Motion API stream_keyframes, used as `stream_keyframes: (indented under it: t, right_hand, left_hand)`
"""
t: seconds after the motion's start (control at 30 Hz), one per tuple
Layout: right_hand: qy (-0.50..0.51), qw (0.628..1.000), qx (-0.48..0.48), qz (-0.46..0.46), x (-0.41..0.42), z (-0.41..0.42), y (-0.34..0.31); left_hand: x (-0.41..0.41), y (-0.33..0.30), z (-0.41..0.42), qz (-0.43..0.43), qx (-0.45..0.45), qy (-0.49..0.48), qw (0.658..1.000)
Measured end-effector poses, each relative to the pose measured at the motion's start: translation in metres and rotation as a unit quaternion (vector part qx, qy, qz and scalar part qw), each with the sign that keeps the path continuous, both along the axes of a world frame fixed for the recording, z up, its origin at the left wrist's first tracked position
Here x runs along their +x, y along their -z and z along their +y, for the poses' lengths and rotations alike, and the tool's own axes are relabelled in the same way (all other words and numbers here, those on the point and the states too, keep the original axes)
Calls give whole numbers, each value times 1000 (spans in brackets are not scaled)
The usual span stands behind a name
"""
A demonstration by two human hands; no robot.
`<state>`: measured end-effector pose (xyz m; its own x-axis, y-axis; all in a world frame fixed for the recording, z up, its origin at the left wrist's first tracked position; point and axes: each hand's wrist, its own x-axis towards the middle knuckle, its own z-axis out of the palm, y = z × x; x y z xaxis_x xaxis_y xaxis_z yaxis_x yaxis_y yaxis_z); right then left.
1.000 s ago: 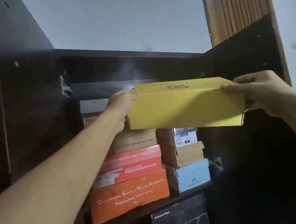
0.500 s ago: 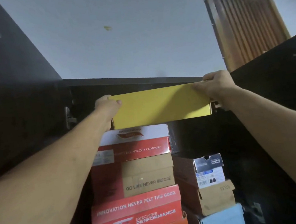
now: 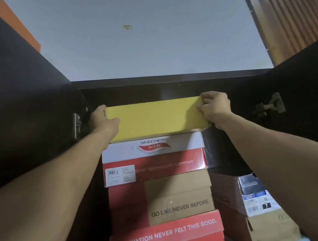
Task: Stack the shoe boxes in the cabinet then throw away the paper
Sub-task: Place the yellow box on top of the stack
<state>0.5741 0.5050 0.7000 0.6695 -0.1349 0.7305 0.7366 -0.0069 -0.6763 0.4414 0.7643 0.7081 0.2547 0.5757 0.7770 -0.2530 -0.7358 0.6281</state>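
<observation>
We're looking up into a dark cabinet [image 3: 26, 118] under a pale wall, slatted wooden door [image 3: 288, 12] at right. Left hand [image 3: 103, 122] and right hand [image 3: 214, 107] are each gripping an end of the yellow shoe box [image 3: 158, 118], which is sitting atop the white-and-red Skechers box [image 3: 154, 158] on the left stack

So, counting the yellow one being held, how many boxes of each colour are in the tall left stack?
yellow box: 1
white-and-red box: 1
red-and-brown box: 1
red box: 1
Total: 4
</observation>
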Motion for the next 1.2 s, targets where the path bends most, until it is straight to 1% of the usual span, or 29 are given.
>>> stream_keyframes:
  t: [0.07,0.1,0.17,0.2,0.27,0.33,0.4,0.47,0.67,0.87,0.93,1.07,1.13,1.2]
  right_hand:
    - [19,1000,0,-10,6,7,7]
    - [34,999,-6,-9,7,9,11]
    - [47,998,-27,20,8,14,22]
    - [35,998,-41,37,9,16,27]
    - [-9,997,-60,49,11,19,36]
    - [-36,996,-71,43,17,24,41]
    - [-38,997,-58,38,23,30,44]
    - [-15,998,-42,42,21,35,48]
    - [55,997,-27,37,30,42,54]
    - [102,992,-63,29,24,41,62]
    - [119,989,-85,28,19,34,68]
    - [134,982,-131,23,1,-5,86]
    - [144,977,-153,22,-12,-39,97]
    - [168,972,-161,27,-28,-77,110]
  left_hand:
    - [-1,8,2,24,26,-13,999]
    - [-3,14,0,44,23,-20,999]
    - [-5,27,-1,84,-23,-24,996]
    - [-4,33,-2,98,-50,-15,994]
    - [-4,42,-5,96,-89,3,991]
    - [-2,43,-2,81,-104,7,991]
    - [-2,43,5,74,-113,6,991]
    - [-2,44,10,76,-116,-1,990]
    - [-2,50,9,84,-89,-43,992]
    - [-3,52,4,91,-67,-84,990]
    - [-4,56,-3,90,-50,-116,988]
    - [-2,66,-28,38,18,-200,979]
    - [0,74,-48,47,51,-231,971]
    - [4,86,-71,71,68,-222,970]
